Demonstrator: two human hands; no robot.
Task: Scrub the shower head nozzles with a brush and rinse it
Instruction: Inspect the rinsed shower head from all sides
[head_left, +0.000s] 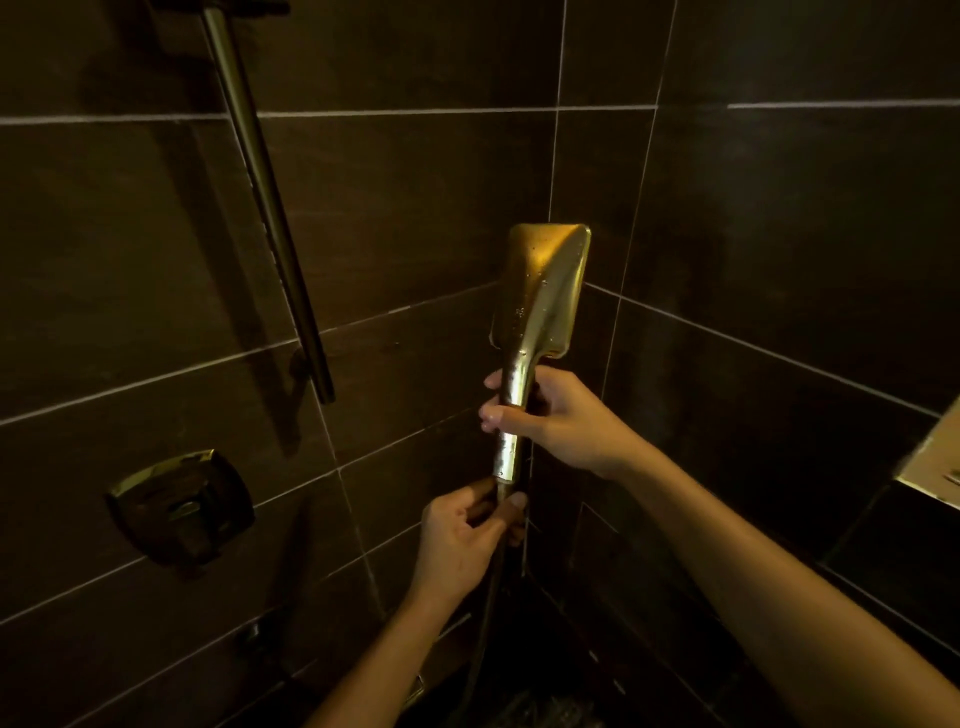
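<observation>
Dark brown tiled shower corner, gold shower head upright in front of the corner joint, right hand wrapped round its handle, left hand just below, thumb and fingers pinching the hose at the handle's base, slide bar and valve plate on the left wall.

1. Dark brown wall tiles with pale grout lines are seen on both walls of the corner.
2. A metal slide rail is mounted on the left wall.
3. A brass-toned valve plate with a handle is fixed lower on the same wall.
4. A pale ledge is cut off by the right edge.
</observation>
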